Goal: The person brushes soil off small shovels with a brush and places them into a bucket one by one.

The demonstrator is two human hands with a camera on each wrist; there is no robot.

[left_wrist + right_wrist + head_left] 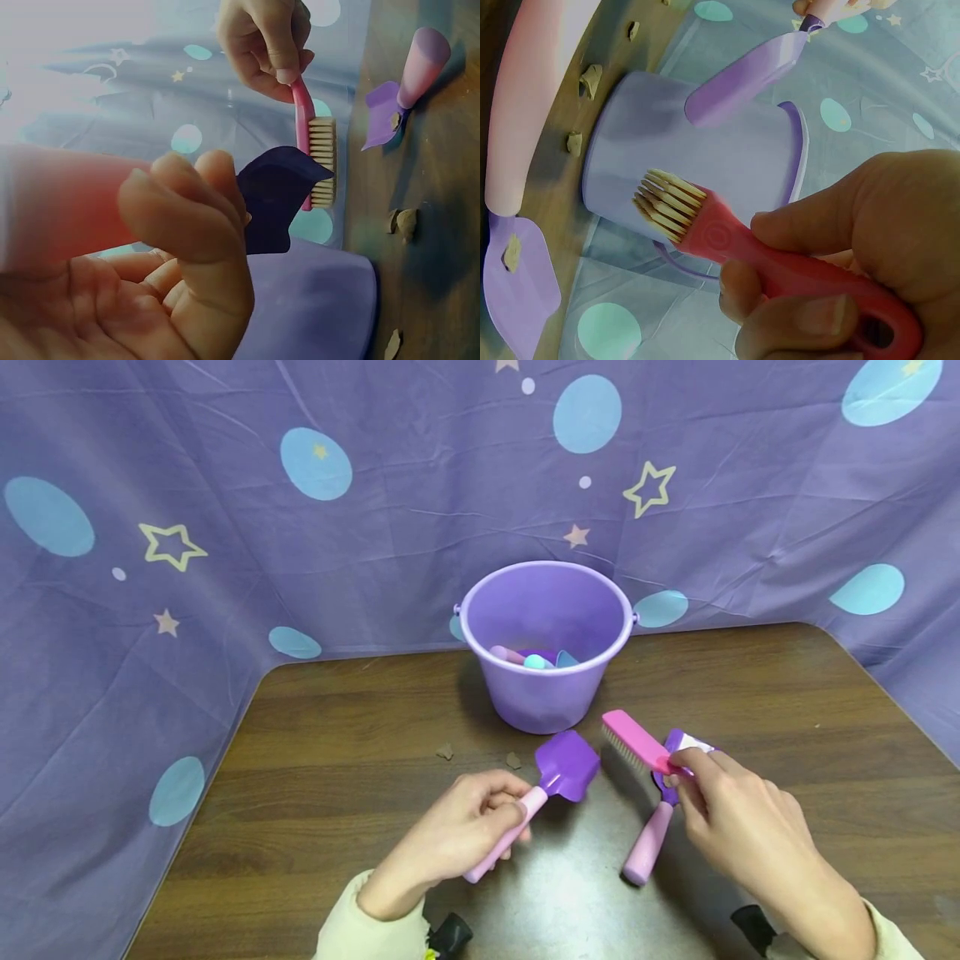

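My left hand (457, 831) grips the pink handle of a small trowel with a purple blade (567, 766), held up above the table with the blade pointing away from me. In my right hand (757, 831) is a pink scrub brush (633, 739), pinched at its handle, its pale bristles facing down and left. Under the brush a second trowel (648, 843) lies on the table. Its purple blade is partly hidden by my right hand in the head view; the right wrist view shows a brown bit on that blade (525, 292).
A purple bucket (543, 697) stands behind the hands, with several tools (536, 661) inside, handles showing. Small brown fragments (446, 751) lie on the wooden table (337, 777) in front of it. A purple patterned cloth (420, 485) hangs behind the table.
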